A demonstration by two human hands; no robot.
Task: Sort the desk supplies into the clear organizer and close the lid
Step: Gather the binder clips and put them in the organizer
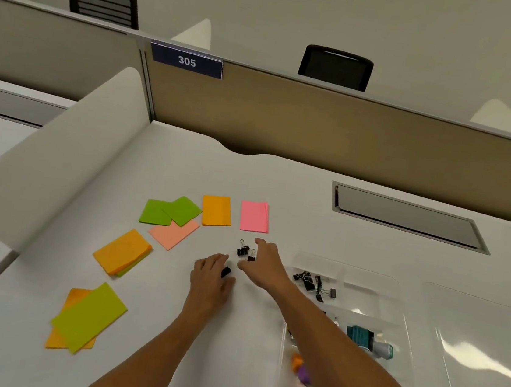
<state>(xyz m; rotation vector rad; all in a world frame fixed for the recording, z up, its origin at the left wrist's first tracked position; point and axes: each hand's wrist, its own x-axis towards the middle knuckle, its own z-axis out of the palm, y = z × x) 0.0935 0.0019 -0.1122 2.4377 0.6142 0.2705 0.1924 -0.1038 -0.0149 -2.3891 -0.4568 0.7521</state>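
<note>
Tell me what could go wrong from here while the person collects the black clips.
1. The left hand holds one clip only at its fingertips, so that grip may slip.
2. The right hand reaches for two loose clips; a push could scatter them toward the pink notes.
3. The right forearm crosses the clear organizer and could nudge it when drawing back.

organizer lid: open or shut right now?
Open. The clear lid lies flat on the desk to the right of the organizer, and the binder clips in its top compartment sit uncovered.
</note>
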